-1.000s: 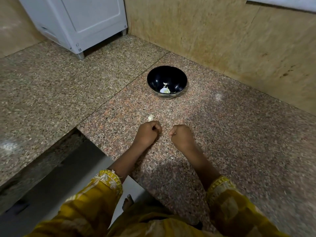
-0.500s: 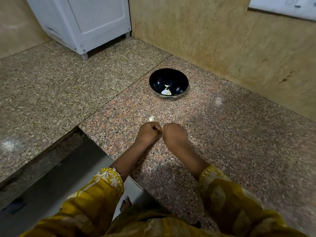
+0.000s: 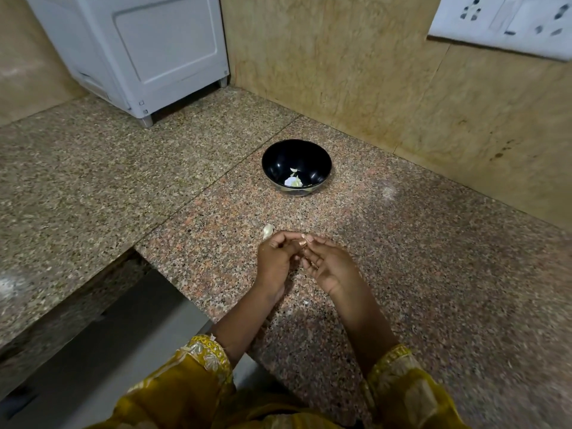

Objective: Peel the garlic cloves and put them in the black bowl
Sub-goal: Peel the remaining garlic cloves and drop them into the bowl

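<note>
I see the left hand [image 3: 274, 261] and right hand [image 3: 328, 264] touching at the fingertips, but I cannot tell what they pinch. One garlic clove [image 3: 267, 231] lies just past the left hand, and the black bowl [image 3: 296, 156] sits farther on.

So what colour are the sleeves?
Mustard yellow sleeves with pale embroidered cuffs, seen in the head view.
</note>
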